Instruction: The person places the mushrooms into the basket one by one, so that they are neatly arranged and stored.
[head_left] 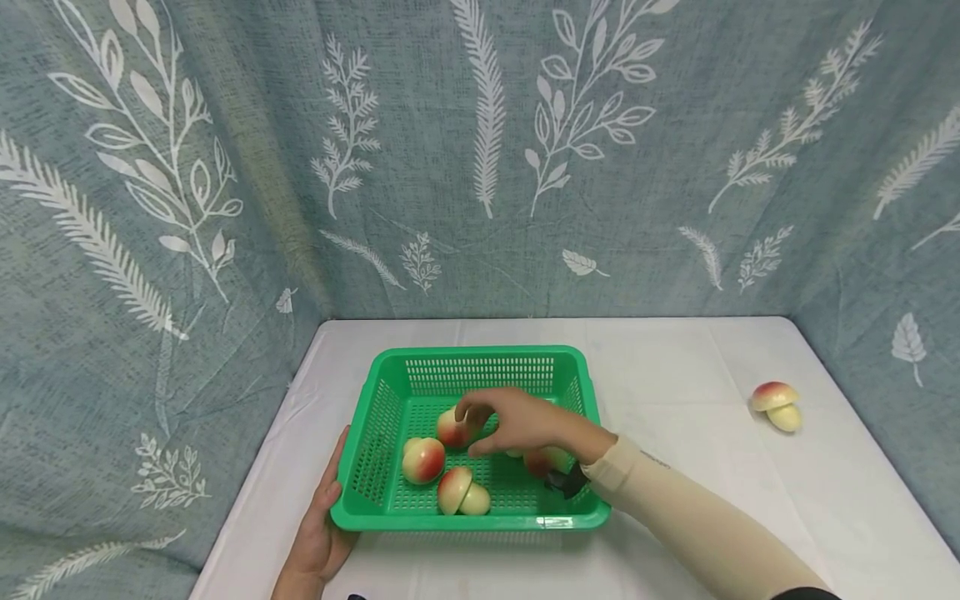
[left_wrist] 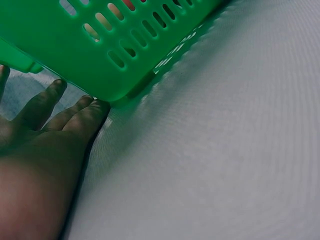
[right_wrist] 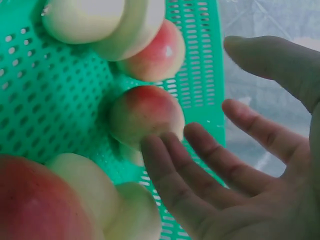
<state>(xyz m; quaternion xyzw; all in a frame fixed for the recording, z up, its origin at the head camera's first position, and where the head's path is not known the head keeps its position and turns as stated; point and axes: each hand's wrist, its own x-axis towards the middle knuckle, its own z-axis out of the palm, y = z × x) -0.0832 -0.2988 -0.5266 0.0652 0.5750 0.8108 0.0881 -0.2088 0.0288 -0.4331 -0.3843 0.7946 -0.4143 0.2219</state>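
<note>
A green plastic basket with slotted walls stands on the white table. Several toy mushrooms with red-and-yellow caps lie inside it, among them one mushroom at the left and one near the front wall. My right hand hovers over the basket with loosely bent fingers and a gap between thumb and fingers. In the right wrist view its fingertips are close to a mushroom, and the palm holds nothing. At the basket's left wall, my left hand rests its extended fingers against the outside, also visible in the left wrist view.
Another toy mushroom lies alone on the white tablecloth, well to the right of the basket. Blue-grey curtains with white leaf prints hang behind the table and along both sides.
</note>
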